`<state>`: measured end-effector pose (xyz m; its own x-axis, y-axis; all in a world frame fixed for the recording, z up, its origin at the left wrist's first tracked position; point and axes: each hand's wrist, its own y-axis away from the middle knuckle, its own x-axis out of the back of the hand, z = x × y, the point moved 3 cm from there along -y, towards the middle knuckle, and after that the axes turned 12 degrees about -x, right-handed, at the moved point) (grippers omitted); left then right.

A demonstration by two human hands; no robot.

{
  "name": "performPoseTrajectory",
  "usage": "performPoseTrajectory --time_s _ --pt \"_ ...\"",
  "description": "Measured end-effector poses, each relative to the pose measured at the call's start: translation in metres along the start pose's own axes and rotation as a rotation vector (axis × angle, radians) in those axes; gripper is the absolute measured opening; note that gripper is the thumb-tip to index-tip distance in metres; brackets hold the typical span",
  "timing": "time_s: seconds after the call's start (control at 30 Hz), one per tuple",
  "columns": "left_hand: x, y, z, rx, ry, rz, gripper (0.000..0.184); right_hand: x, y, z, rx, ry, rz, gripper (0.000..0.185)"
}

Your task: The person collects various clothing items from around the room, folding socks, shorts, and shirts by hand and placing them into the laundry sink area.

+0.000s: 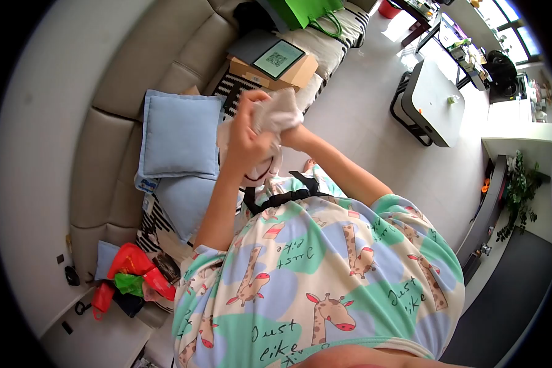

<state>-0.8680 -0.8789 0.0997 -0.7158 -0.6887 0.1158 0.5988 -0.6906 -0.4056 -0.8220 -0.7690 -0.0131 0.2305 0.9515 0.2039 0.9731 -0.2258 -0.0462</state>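
Left hand pinching pale cloth; right hand touching it, can't tell grip.

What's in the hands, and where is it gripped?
Pale cloth, bunched: left hand at its left side, right hand at its lower right, partly hidden. Folds and blur hide which part each grips.

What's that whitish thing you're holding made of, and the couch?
The whitish thing looks like soft cloth, dull and crumpled in folds; maybe cotton, but I can't tell. The couch seems leather or fake leather: smooth, slightly shiny, with seams.
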Motion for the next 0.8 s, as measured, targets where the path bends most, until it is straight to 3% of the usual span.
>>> performPoseTrajectory --time_s 0.03,0.07,0.1,0.13,0.23,0.27,0.3,0.4,0.47,0.53,0.57,0.63,0.7,0.73,0.8 --pt "-0.007 0.01 -0.002 0.044 -0.006 -0.078 0.051 0.002 -0.004 0.01 -0.155 -0.196 -0.137 0.05" --pt "-0.016 0.017 0.008 0.219 -0.101 -0.2 0.048 -0.002 -0.012 0.025 -0.283 -0.751 -0.249 0.049" --pt "-0.025 0.022 0.007 0.019 -0.165 -0.233 0.042 -0.009 -0.015 0.044 -0.41 -1.307 -0.356 0.049" --pt "-0.03 0.029 0.004 0.023 -0.142 -0.207 0.038 -0.012 -0.013 0.059 -0.435 -1.202 -0.19 0.039" --pt "-0.03 0.04 0.006 0.063 -0.103 -0.157 0.031 -0.015 -0.02 0.057 -0.498 -1.38 -0.274 0.04" --pt "-0.029 0.04 0.007 0.072 -0.097 -0.143 0.03 -0.013 -0.024 0.039 -0.336 -1.191 -0.234 0.041" --pt "-0.031 0.043 0.006 0.02 -0.098 -0.128 0.031 -0.01 -0.037 0.016 -0.215 -0.685 -0.078 0.036" --pt "-0.03 0.047 0.003 0.084 -0.109 -0.169 0.033 -0.019 -0.055 0.027 -0.301 -0.912 -0.11 0.022" --pt "-0.023 0.043 0.009 0.104 -0.103 -0.199 0.033 -0.004 -0.057 -0.017 -0.408 -0.966 -0.08 0.017" --pt "0.003 0.022 0.004 -0.087 -0.068 -0.014 0.036 0.018 -0.059 -0.099 0.289 -0.341 0.062 0.033" --pt "0.015 0.011 0.0 -0.177 -0.048 0.08 0.038 0.018 -0.061 -0.087 0.171 -0.614 0.023 0.035" --pt "0.036 -0.018 0.012 -0.053 -0.154 0.292 0.034 0.016 -0.061 -0.06 -0.087 -1.154 -0.055 0.04" --pt "0.038 -0.036 -0.002 -0.172 -0.452 0.223 0.028 0.013 -0.059 -0.045 -0.367 -1.678 -0.146 0.045" --pt "0.038 -0.042 -0.01 -0.232 -0.601 0.186 0.025 0.019 -0.046 -0.066 -0.346 -1.546 -0.209 0.052" --pt "0.037 -0.052 -0.019 -0.161 -0.541 0.243 0.019 0.014 -0.068 -0.047 -0.164 -0.931 -0.046 0.052"
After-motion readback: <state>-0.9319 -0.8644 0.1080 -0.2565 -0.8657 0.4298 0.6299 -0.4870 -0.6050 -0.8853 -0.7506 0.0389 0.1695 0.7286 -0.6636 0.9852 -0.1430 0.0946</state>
